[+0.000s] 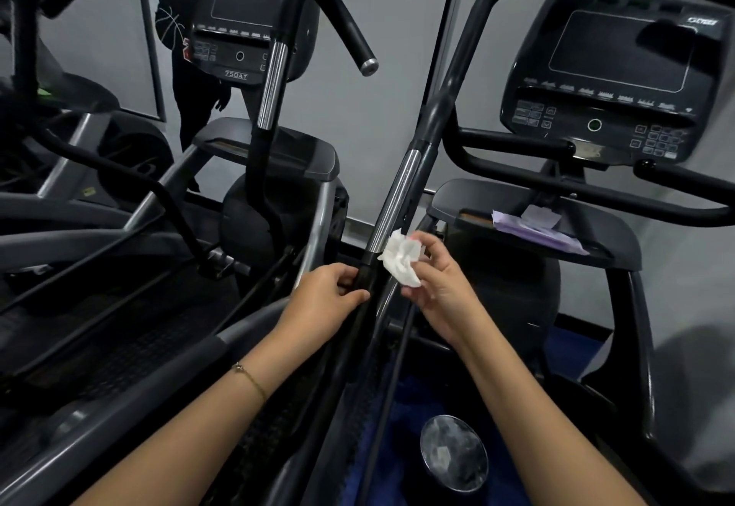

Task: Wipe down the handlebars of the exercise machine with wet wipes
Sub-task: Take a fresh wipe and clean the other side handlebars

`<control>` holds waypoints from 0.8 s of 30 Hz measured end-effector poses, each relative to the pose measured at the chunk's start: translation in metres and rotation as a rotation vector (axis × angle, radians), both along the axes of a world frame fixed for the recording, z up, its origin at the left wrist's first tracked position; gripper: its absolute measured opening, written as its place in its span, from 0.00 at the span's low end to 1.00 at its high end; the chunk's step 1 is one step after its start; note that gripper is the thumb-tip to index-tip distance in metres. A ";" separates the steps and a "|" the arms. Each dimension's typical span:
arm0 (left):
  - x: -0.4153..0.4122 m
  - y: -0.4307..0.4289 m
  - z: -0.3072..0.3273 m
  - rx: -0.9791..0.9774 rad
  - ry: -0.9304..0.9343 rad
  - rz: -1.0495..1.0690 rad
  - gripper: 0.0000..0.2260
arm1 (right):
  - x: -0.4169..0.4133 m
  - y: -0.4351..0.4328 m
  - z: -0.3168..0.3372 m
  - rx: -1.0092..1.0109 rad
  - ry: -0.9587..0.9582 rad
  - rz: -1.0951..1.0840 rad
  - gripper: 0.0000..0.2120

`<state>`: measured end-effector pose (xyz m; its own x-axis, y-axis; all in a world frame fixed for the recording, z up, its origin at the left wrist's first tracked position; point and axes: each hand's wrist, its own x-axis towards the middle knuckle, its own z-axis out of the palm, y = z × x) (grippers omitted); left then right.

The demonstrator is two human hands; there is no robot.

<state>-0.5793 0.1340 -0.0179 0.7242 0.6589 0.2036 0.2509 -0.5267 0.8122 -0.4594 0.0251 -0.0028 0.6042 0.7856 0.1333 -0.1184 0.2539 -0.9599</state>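
A long black handlebar [445, 91] with a chrome sleeve [395, 199] runs diagonally up the middle of the head view. My left hand [330, 298] grips its black shaft just below the chrome part. My right hand [437, 278] pinches a crumpled white wet wipe [401, 258], which touches the bar at the chrome sleeve's lower end. A purple pack of wipes [537, 227] lies on the machine's tray [612, 235] to the right.
The machine's console [612, 79] stands at the upper right above fixed black bars [517, 139]. A mirror [358, 107] on the left repeats the machine and a standing person [187, 48]. A round clear lid [453, 454] lies low, over blue floor.
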 end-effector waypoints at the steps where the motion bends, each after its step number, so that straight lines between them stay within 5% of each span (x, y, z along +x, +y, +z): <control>1: 0.000 0.001 0.000 -0.001 0.005 -0.001 0.19 | -0.002 0.001 -0.001 -0.007 -0.015 -0.014 0.14; 7: 0.001 0.002 -0.001 0.014 0.003 -0.003 0.18 | -0.006 0.004 -0.002 0.013 -0.104 -0.164 0.06; 17: 0.002 0.002 -0.003 0.011 0.010 0.006 0.19 | -0.006 0.015 -0.018 -0.153 -1.160 -0.790 0.07; 24: 0.001 0.003 -0.004 0.022 0.002 -0.001 0.20 | -0.010 0.011 -0.034 -0.101 -1.257 -0.661 0.11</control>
<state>-0.5783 0.1371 -0.0223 0.7254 0.6533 0.2170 0.2517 -0.5452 0.7996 -0.4697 0.0361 -0.0365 0.3812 0.4482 0.8086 0.9237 -0.1489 -0.3530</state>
